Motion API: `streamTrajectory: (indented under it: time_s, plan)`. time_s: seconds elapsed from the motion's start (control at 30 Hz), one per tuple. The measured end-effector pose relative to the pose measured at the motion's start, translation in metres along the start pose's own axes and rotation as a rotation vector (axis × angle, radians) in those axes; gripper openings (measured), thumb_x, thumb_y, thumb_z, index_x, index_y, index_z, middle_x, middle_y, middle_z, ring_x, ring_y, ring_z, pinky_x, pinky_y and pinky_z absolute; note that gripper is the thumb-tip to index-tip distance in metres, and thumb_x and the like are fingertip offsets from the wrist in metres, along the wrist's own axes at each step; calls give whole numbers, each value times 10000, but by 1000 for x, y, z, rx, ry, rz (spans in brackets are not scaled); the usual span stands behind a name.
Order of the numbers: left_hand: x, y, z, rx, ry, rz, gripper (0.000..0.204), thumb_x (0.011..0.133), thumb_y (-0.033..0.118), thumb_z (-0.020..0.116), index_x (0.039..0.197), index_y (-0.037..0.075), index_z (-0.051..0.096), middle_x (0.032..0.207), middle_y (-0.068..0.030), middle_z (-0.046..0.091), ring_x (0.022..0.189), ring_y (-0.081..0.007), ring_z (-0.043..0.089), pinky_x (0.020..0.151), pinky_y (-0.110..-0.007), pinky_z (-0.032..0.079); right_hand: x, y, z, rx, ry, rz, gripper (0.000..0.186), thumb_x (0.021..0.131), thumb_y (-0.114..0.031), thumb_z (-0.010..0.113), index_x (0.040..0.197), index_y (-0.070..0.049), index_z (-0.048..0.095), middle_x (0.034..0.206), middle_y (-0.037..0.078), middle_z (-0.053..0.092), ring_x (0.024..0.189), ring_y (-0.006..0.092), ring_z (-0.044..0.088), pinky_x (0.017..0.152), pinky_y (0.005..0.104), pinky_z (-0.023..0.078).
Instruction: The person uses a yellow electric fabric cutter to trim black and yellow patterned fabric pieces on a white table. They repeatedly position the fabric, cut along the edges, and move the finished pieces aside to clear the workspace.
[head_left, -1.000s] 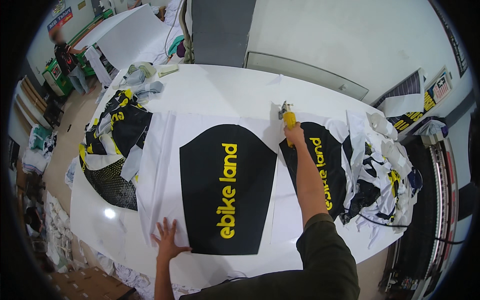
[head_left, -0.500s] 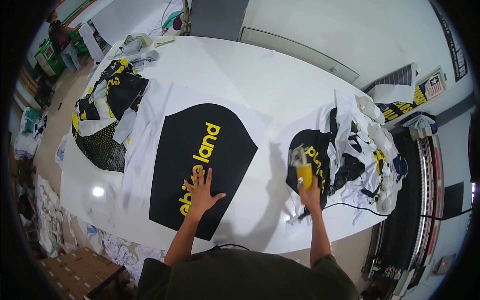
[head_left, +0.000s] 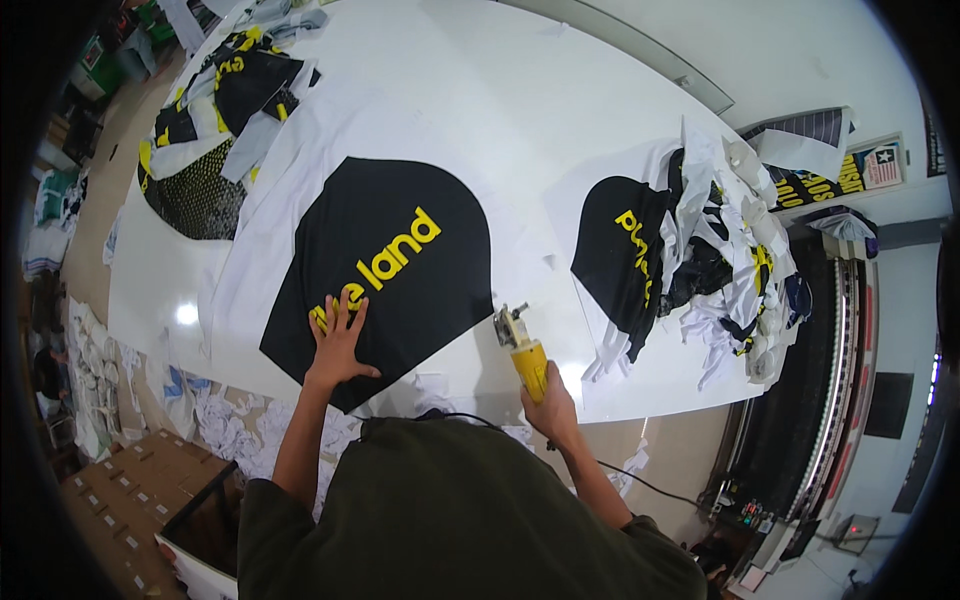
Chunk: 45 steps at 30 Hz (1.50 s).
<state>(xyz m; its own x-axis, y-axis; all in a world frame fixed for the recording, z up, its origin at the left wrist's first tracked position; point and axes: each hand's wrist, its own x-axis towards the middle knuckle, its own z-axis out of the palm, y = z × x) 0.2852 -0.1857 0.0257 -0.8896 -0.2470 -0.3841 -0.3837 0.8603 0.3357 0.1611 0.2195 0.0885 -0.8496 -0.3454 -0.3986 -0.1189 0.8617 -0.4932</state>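
The left hand (head_left: 340, 348) lies flat on a big black cloth piece (head_left: 425, 290), with its fingers spread wide. It holds nothing; it just rests on top, toward the 7 o'clock side of the cloth, and covers some of the yellow letters (head_left: 398, 245). The big black cloth piece lies on the white bench (head_left: 470, 100). Its round edge faces about 1 o'clock.

The right hand (head_left: 552, 408) is curled snugly around the back end of a yellow power tool (head_left: 531, 368). The tool's metal head points to 11 o'clock from that hand. It is right by the corner of the cloth at 4 o'clock, but I cannot tell if they touch. A black cord (head_left: 650, 484) runs off from the tool toward 4 o'clock.

Now look out from the big black cloth piece. At 3 o'clock there is a smaller black piece (head_left: 612, 250), and past it a messy pile of white, black and yellow scraps (head_left: 715, 245). White cloth (head_left: 255, 265) lies just beside it at 9 o'clock. A heap of black, yellow and white cloth (head_left: 255, 95) sits at about 10 o'clock. On the floor, white scraps (head_left: 225, 430) lie toward 8 o'clock, and brown boxes (head_left: 140, 510) stand at about 7 o'clock.
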Motion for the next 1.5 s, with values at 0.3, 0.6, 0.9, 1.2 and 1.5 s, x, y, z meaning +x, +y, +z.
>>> streamTrajectory:
  time_s: [0.3, 0.6, 0.9, 1.2, 1.5]
  plan:
    - [1, -4, 6, -24, 0, -1, 1528, 424, 511, 1004, 1679, 237, 176, 1749, -175, -23, 1596, -453, -57, 1193, -756, -1, 14, -14, 5, -4, 27, -27, 758, 936, -262, 688, 1491, 85, 307, 1258, 394, 588, 1105, 546, 631, 935, 539, 533]
    - [0, -6, 4, -39, -1, -11, 1511, 426, 490, 1007, 1675, 250, 191, 1750, -162, -1, 1599, -445, -29, 1200, -750, -7, 33, -30, 6, 5, 65, -36, 734, 930, -233, 698, 1461, 102, 318, 1203, 441, 599, 1092, 563, 640, 938, 535, 533]
    - [-1, -5, 0, -66, -12, -16, 1516, 412, 489, 1005, 1674, 275, 191, 1751, -153, -4, 1599, -444, -24, 1205, -749, -11, 58, -51, 16, 36, 103, -23, 726, 939, -258, 684, 1474, 59, 308, 1209, 386, 609, 1084, 543, 639, 917, 559, 530]
    - [2, -2, -5, -45, -62, -53, 1517, 418, 505, 1002, 1675, 294, 179, 1754, -138, 0, 1602, -433, -20, 1212, -741, -13, 105, -70, 8, -20, 171, -81, 678, 930, -232, 690, 1417, 82, 337, 1073, 442, 648, 986, 583, 667, 854, 552, 561]
    - [1, 1, -9, -51, -65, -68, 1514, 410, 477, 1013, 1672, 296, 197, 1756, -124, 4, 1605, -423, -15, 1219, -731, -11, 159, -81, -17, -51, 106, -116, 668, 925, -257, 689, 1408, 47, 342, 1076, 401, 652, 987, 559, 665, 850, 573, 550]
